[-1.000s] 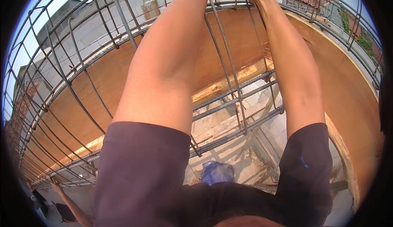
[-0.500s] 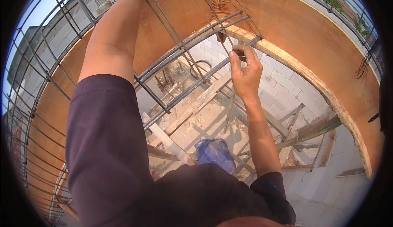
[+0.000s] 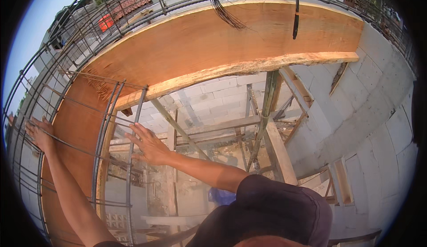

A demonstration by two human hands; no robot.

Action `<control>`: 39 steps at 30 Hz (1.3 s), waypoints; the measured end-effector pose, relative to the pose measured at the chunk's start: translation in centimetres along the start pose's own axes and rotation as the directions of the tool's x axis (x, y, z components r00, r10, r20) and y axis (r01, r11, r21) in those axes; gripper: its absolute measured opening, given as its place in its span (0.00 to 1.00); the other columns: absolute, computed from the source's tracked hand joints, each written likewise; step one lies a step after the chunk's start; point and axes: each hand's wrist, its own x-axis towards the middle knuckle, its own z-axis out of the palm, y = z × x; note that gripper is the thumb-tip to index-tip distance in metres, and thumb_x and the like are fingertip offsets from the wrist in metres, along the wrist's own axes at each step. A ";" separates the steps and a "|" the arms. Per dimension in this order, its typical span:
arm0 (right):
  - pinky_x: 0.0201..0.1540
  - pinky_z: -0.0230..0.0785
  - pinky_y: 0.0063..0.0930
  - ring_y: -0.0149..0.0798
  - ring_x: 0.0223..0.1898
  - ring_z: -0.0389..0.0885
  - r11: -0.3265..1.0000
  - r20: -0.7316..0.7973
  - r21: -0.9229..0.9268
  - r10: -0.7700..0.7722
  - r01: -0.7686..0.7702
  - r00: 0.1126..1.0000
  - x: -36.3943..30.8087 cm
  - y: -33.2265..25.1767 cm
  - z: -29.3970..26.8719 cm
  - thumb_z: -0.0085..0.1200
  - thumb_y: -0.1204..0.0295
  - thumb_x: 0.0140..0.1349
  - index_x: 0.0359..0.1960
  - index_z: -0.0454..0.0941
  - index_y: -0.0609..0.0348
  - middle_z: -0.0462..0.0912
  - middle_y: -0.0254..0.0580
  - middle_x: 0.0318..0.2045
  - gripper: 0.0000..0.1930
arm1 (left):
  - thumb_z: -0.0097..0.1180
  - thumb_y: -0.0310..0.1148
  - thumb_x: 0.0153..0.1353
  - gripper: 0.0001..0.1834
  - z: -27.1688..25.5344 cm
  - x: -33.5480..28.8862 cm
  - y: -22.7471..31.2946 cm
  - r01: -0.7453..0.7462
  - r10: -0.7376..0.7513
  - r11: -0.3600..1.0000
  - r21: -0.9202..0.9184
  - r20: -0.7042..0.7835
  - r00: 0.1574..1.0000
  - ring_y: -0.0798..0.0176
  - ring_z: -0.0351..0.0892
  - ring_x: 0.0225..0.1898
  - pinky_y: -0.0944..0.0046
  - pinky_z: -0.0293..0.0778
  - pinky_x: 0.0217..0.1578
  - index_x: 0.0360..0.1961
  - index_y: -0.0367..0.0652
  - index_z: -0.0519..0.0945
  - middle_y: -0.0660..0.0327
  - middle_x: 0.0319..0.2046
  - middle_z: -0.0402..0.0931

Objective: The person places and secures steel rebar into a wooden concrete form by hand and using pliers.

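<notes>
Rebar cage along left side, in front of left panel. Left hand at cage's far-left bars; right hand over its rightmost lower rod. Far panel across far side, timber strip along its lower edge. Wire bundle and, to its right, hand tool hang before far panel. Bucket beyond cage, far left. Block wall on right. Pole below strip, between cage and wall.
</notes>
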 end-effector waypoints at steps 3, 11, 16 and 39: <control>0.68 0.63 0.44 0.57 0.67 0.65 0.953 -0.123 0.303 0.026 0.013 0.992 -0.7 0.5 -9.3 0.64 0.65 0.59 0.73 0.58 0.53 0.63 0.52 0.69 0.41 | 0.47 0.52 0.71 0.27 -4.2 -0.7 4.1 0.043 -0.039 0.999 -0.024 0.150 0.988 0.40 0.63 0.68 0.35 0.74 0.55 0.63 0.47 0.69 0.42 0.70 0.57; 0.54 0.65 0.51 0.58 0.53 0.75 0.667 -0.961 -0.258 -0.103 -0.699 0.256 -4.5 18.2 -49.4 0.56 0.60 0.67 0.52 0.72 0.66 0.79 0.57 0.51 0.22 | 0.47 0.53 0.71 0.26 -5.4 -0.7 5.5 0.133 -0.108 0.972 -0.192 0.136 0.985 0.39 0.69 0.64 0.39 0.79 0.49 0.58 0.45 0.70 0.41 0.69 0.56; 0.43 0.70 0.53 0.66 0.38 0.81 0.745 -0.865 -0.176 0.195 -0.643 0.462 -0.4 24.5 -50.8 0.49 0.54 0.70 0.37 0.79 0.64 0.83 0.64 0.32 0.22 | 0.45 0.54 0.72 0.27 -6.0 -1.9 2.5 0.104 -0.082 0.985 -0.136 0.156 0.984 0.38 0.72 0.62 0.37 0.76 0.51 0.58 0.43 0.70 0.38 0.70 0.54; 0.30 0.79 0.31 0.38 0.27 0.83 0.505 -0.263 0.858 0.272 0.096 0.926 -1.2 -4.6 -29.6 0.54 0.64 0.72 0.37 0.74 0.61 0.82 0.46 0.31 0.12 | 0.53 0.40 0.64 0.48 -12.7 -5.0 2.1 -0.286 0.226 0.958 0.016 0.569 0.790 0.31 0.51 0.73 0.28 0.48 0.66 0.77 0.41 0.39 0.42 0.76 0.44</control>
